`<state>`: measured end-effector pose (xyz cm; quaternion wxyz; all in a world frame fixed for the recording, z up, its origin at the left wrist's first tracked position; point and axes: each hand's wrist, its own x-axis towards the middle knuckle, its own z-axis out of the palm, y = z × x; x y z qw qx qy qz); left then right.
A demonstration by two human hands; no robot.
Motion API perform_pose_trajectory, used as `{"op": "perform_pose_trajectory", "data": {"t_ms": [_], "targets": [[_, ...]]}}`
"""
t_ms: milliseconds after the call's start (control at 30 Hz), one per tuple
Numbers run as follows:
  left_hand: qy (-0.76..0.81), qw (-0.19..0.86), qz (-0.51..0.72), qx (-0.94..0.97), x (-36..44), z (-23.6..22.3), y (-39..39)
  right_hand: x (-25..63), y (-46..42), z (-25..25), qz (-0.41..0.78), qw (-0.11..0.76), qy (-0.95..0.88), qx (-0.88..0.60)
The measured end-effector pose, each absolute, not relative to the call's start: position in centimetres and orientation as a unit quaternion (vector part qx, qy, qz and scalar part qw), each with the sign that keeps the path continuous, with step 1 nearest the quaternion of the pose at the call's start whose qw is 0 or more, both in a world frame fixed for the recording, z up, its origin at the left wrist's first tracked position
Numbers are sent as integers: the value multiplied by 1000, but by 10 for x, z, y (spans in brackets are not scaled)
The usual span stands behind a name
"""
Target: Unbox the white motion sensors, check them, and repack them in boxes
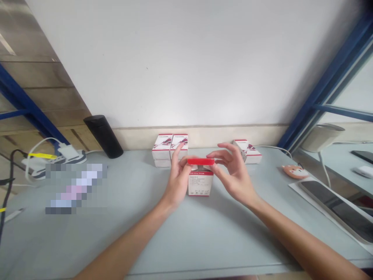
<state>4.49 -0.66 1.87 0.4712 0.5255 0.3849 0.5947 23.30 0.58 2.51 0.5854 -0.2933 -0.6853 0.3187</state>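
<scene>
Here's the card box (pixel 199 185) upright on the tabletop (pixel 180 237) between left hand (pixel 177 181) and right hand (pixel 235 175), fingers (pixel 224 146) spread at its red flap (pixel 201 161), whether clamped I can't tell, and it looks light, crushable, best steadied low by its sides!

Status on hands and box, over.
Left hand at red flap's left end, right hand at its right. White box upright, flap not shut. More boxes behind.
</scene>
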Motion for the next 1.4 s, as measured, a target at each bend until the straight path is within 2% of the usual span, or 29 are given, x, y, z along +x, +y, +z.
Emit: {"op": "perform_pose_trajectory", "data": {"t_ms": [167, 367, 567, 1133, 1300, 1400], "targets": [[397, 401, 578, 589, 45, 12, -7, 236, 4, 28, 227, 538, -761, -282], [386, 414, 555, 610, 44, 8, -9, 236, 2, 31, 174, 548, -769, -279], [370, 327, 543, 680, 41, 7, -6, 246, 6, 36, 173, 506, -803, -265], [259, 183, 505, 803, 19, -8, 11, 240, 1, 31, 141, 506, -816, -241], [238, 181, 501, 812, 18, -10, 15, 224, -1, 11, 74, 547, -795, -252], [300, 194, 519, 776, 20, -12, 18, 226, 6, 4, 77, 525, -801, -279]]}}
